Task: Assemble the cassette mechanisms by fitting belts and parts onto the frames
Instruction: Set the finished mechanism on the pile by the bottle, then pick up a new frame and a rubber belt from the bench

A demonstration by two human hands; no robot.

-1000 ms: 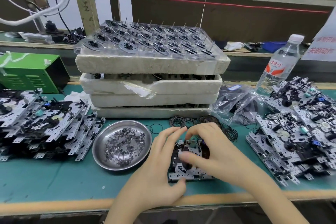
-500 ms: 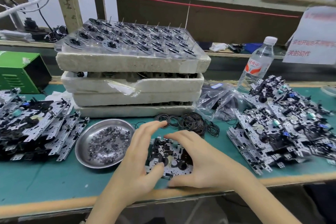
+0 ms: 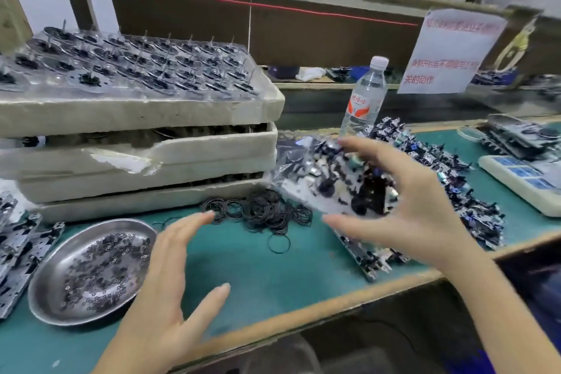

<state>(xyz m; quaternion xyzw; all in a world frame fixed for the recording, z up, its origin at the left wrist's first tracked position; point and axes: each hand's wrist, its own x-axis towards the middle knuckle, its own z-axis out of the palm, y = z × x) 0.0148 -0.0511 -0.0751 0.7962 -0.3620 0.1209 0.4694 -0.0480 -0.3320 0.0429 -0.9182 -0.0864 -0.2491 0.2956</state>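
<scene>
My right hand point(image 3: 406, 209) holds a cassette mechanism point(image 3: 343, 188) by its edges, thumb under it and fingers over its top, lifted above the bench at centre right; it is blurred by motion. My left hand point(image 3: 170, 282) hovers open over the green bench mat, fingers spread, holding nothing. A loose heap of black rubber belts point(image 3: 261, 212) lies on the mat between the hands. A round steel dish point(image 3: 91, 270) of small black washers sits at lower left. A pile of mechanisms point(image 3: 455, 188) lies behind my right hand.
Stacked foam trays point(image 3: 142, 155) carrying flywheels with upright spindles fill the back left. A water bottle point(image 3: 364, 97) stands behind the pile. More mechanisms point(image 3: 18, 249) lie at the far left. A white scale-like device point(image 3: 522, 182) sits at right. The wooden bench edge point(image 3: 303, 313) runs diagonally below.
My right hand has lifted the mechanism off the mat and carried it up and to the right. My left hand has let go of it and opened. The view has swung right.
</scene>
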